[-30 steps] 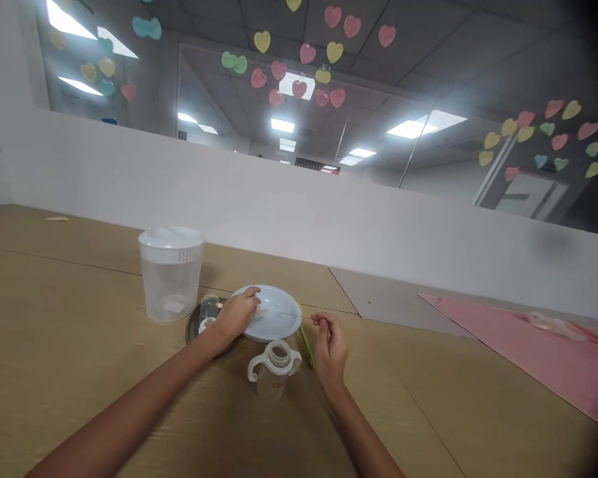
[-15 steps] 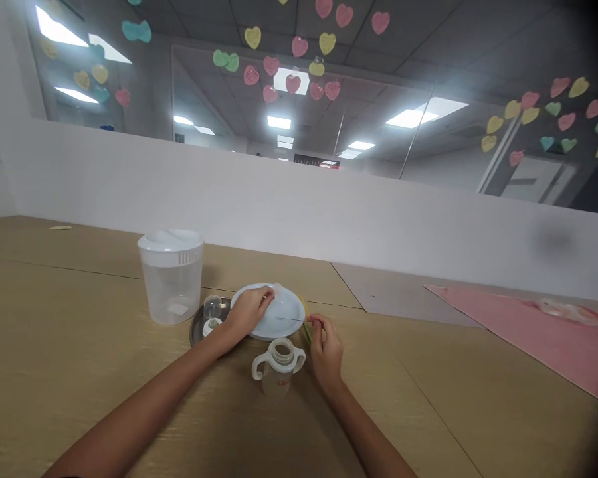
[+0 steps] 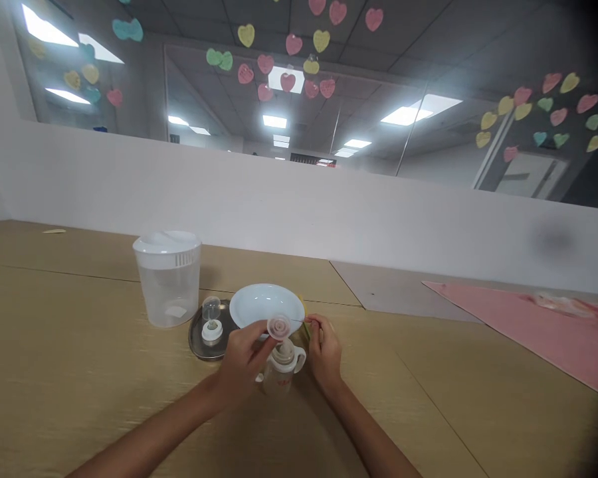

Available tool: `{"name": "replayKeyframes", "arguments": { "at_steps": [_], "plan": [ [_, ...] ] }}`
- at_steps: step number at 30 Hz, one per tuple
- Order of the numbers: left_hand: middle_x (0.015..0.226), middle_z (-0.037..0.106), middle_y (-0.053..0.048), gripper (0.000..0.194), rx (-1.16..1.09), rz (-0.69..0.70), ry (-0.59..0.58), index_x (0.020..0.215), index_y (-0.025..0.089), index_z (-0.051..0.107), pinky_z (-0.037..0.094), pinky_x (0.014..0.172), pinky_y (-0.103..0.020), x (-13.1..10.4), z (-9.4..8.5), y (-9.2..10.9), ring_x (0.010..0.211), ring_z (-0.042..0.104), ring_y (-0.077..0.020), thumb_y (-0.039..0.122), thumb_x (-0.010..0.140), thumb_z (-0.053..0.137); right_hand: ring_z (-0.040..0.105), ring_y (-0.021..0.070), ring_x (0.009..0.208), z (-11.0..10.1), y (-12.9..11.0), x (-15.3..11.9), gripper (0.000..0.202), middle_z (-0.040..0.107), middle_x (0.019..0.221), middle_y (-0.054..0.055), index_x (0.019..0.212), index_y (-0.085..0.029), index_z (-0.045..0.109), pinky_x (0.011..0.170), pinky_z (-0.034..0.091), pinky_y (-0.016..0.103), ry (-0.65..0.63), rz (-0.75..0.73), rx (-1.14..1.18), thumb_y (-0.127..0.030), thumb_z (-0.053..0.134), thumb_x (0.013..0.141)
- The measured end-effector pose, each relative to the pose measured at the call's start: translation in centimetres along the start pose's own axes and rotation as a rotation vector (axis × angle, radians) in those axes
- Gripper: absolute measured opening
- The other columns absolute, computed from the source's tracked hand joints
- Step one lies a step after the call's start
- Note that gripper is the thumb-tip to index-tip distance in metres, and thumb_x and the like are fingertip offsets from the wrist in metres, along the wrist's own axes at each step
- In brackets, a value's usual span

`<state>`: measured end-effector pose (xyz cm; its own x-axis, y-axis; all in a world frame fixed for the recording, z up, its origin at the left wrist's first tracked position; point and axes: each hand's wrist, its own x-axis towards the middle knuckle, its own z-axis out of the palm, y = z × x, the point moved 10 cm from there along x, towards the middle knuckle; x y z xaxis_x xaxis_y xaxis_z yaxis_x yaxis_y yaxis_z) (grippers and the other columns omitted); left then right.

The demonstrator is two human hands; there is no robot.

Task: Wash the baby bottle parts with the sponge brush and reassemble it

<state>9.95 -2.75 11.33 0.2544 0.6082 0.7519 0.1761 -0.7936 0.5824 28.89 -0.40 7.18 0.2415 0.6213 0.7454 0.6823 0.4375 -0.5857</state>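
My left hand (image 3: 242,358) pinches a translucent silicone bottle nipple (image 3: 279,327), its round base turned toward me, above a feeding bottle. My right hand (image 3: 325,348) is closed on a thin wire-like rod (image 3: 298,321) that points left at the nipple; its exact kind is too fine to make out. Below stands the open baby bottle (image 3: 279,383) with two white handles, the left one partly covered by my fingers. Just behind is a pale blue-white bowl (image 3: 264,295). Something green and yellow (image 3: 306,327) shows beside the bowl, mostly hidden by my right hand.
On the left, a metal tray (image 3: 198,344) carries a white collar with a nipple (image 3: 212,330) and a clear dome cap (image 3: 211,307). A lidded translucent bucket (image 3: 167,292) stands behind it. A pink sheet (image 3: 543,332) lies far right, near the white wall (image 3: 299,212).
My left hand has come from over the bowl toward me, bringing the nipple above the bottle, near the rod's tip. My right hand has stayed almost still. The view has shifted slightly.
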Motion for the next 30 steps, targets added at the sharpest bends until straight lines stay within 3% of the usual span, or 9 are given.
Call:
{"name": "replayKeyframes", "arguments": {
  "at_steps": [4, 9, 13, 17, 19, 23, 26, 30],
  "plan": [
    [0.074, 0.062, -0.003, 0.021, 0.038, 0.083, -0.106, 0.08, 0.016, 0.062, 0.044, 0.069, -0.025, -0.3, 1.8, 0.4, 0.073, 0.055, -0.0138, 0.028, 0.089, 0.048, 0.06, 0.0197, 0.09, 0.5, 0.6, 0.1, 0.03, 0.066, 0.093, 0.008, 0.094, -0.019, 0.058, 0.08, 0.047, 0.035, -0.04, 0.041, -0.022, -0.038, 0.036, 0.09],
    [0.097, 0.065, -0.007, 0.023, 0.03, 0.049, -0.161, 0.085, 0.018, 0.065, 0.044, 0.082, -0.031, -0.9, 2.7, -0.5, 0.092, 0.056, -0.0175, 0.029, 0.09, 0.046, 0.063, 0.0198, 0.091, 1.7, 1.7, 0.0, 0.029, 0.066, 0.1, 0.01, 0.101, -0.018, 0.054, 0.077, 0.049, 0.034, -0.125, 0.084, 0.046, -0.039, 0.038, 0.088],
    [0.116, 0.06, -0.01, 0.028, 0.248, 0.125, -0.172, 0.105, 0.018, 0.062, 0.041, 0.089, -0.038, -1.3, 2.5, -0.3, 0.104, 0.054, -0.0222, 0.035, 0.087, 0.049, 0.064, 0.0197, 0.089, 2.3, 2.4, -0.1, 0.031, 0.067, 0.099, 0.01, 0.104, -0.018, 0.054, 0.076, 0.05, 0.035, -0.157, 0.112, 0.051, -0.039, 0.038, 0.087],
    [0.118, 0.058, -0.014, 0.047, 0.529, 0.313, -0.161, 0.117, 0.016, 0.055, 0.039, 0.086, -0.044, -1.2, 0.9, -0.3, 0.1, 0.054, -0.027, 0.046, 0.081, 0.052, 0.064, 0.0199, 0.086, 2.4, 2.7, -0.1, 0.032, 0.067, 0.096, 0.01, 0.104, -0.017, 0.054, 0.075, 0.051, 0.035, -0.162, 0.118, 0.026, -0.038, 0.04, 0.085],
    [0.109, 0.062, -0.012, 0.038, 0.626, 0.302, -0.101, 0.109, 0.016, 0.059, 0.04, 0.084, -0.042, -0.8, -1.0, -1.8, 0.096, 0.056, -0.0256, 0.042, 0.083, 0.049, 0.063, 0.02, 0.084, 2.5, 2.7, -0.1, 0.032, 0.066, 0.094, 0.009, 0.104, -0.017, 0.055, 0.073, 0.052, 0.035, -0.17, 0.124, 0.012, -0.038, 0.04, 0.084],
    [0.093, 0.063, -0.009, 0.026, 0.867, 0.012, -0.038, 0.09, 0.016, 0.061, 0.043, 0.075, -0.033, -0.4, -5.1, -8.2, 0.085, 0.058, -0.0211, 0.03, 0.09, 0.039, 0.062, 0.0193, 0.077, 2.5, 2.7, -0.1, 0.033, 0.065, 0.088, 0.008, 0.105, -0.017, 0.055, 0.07, 0.051, 0.034, -0.176, 0.135, -0.005, -0.038, 0.042, 0.083],
    [0.094, 0.061, -0.009, 0.027, 0.996, -0.15, -0.1, 0.097, 0.016, 0.058, 0.044, 0.073, -0.032, -0.8, -6.2, -11.9, 0.086, 0.059, -0.0218, 0.034, 0.09, 0.04, 0.06, 0.0187, 0.075, 2.5, 2.7, -0.1, 0.034, 0.064, 0.088, 0.009, 0.105, -0.016, 0.054, 0.067, 0.05, 0.033, -0.174, 0.142, 0.002, -0.038, 0.043, 0.082],
    [0.093, 0.061, -0.009, 0.026, 1.069, -0.34, -0.197, 0.095, 0.014, 0.058, 0.043, 0.07, -0.033, -1.5, -6.6, -14.7, 0.085, 0.059, -0.0242, 0.035, 0.088, 0.045, 0.059, 0.0189, 0.074, 2.5, 2.3, 0.0, 0.035, 0.063, 0.089, 0.009, 0.102, -0.015, 0.055, 0.067, 0.049, 0.033, -0.171, 0.139, 0.007, -0.041, 0.043, 0.083]
  ]
}}
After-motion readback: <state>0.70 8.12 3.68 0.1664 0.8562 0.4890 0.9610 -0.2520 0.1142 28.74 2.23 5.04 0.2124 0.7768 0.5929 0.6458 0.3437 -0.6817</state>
